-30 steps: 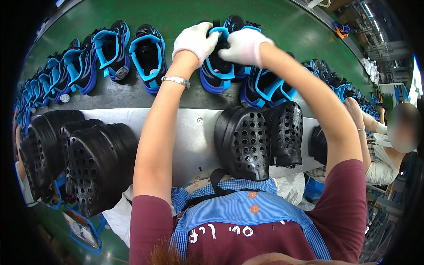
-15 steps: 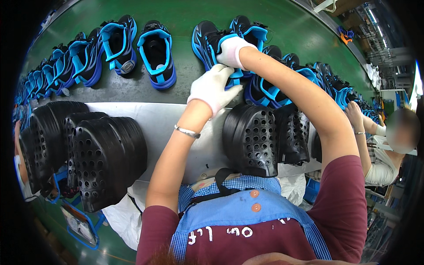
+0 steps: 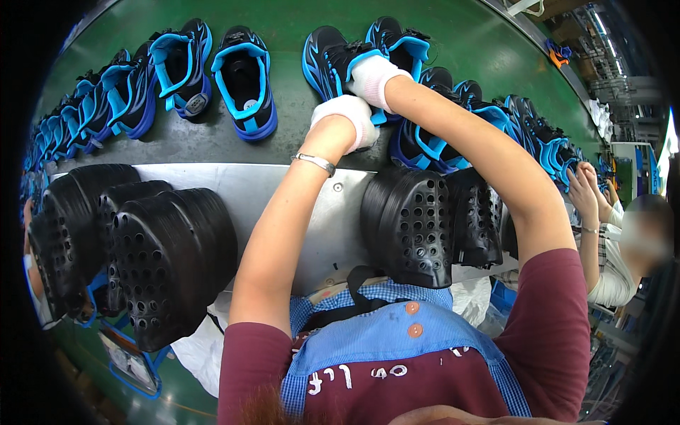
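A black and blue sneaker [image 3: 324,62] stands on the green-grey work surface with its toe pointing away from me. My right hand [image 3: 374,79], in a white knit glove, grips it at the collar and tongue. Gloved as well, my left hand [image 3: 346,119] is closed around the heel end, with its fingertips mostly out of sight. The two hands nearly touch and cover most of the shoe's opening. Just beyond my right hand sits another such sneaker [image 3: 407,51]. To the left a single sneaker [image 3: 244,81] stands with its opening facing up.
Rows of matching sneakers run off on the left [image 3: 127,95] and right [image 3: 528,131]. Black perforated moulded blocks [image 3: 166,262] hang along the metal ledge [image 3: 290,234], with more blocks [image 3: 414,227] to the right. A co-worker's hands [image 3: 584,188] are by the right-hand row.
My left hand has turned and curled in around the sneaker's heel, where its thumb stuck out before. My right hand stays at the collar. The co-worker's hands have moved slightly.
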Demonstrator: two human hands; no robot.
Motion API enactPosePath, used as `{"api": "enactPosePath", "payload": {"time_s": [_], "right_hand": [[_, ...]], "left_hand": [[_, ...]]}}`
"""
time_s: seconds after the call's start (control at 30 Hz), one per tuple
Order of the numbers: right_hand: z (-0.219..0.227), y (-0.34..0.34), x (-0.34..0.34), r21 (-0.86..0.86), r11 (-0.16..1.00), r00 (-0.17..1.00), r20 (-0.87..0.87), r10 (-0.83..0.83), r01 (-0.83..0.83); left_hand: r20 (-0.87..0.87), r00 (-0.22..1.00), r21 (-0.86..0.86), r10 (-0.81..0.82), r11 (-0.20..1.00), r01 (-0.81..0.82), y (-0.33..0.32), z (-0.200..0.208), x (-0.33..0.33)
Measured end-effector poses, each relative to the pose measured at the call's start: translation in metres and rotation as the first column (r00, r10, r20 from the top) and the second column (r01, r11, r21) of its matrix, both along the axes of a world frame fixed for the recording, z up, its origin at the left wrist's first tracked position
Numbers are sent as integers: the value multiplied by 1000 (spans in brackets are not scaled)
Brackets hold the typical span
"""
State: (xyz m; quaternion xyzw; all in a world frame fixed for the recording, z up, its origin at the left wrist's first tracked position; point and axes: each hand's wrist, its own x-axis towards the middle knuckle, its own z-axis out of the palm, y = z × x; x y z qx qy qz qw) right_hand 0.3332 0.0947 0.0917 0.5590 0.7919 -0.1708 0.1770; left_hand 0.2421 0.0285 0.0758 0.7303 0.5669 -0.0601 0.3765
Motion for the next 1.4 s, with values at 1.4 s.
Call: {"api": "enactPosePath", "payload": {"time_s": [1.4], "right_hand": [[60,-71,230,-294,951,945,271,181,-98]], "left_hand": [[178,981,723,-76,687,-78,-22,47,45]]}}
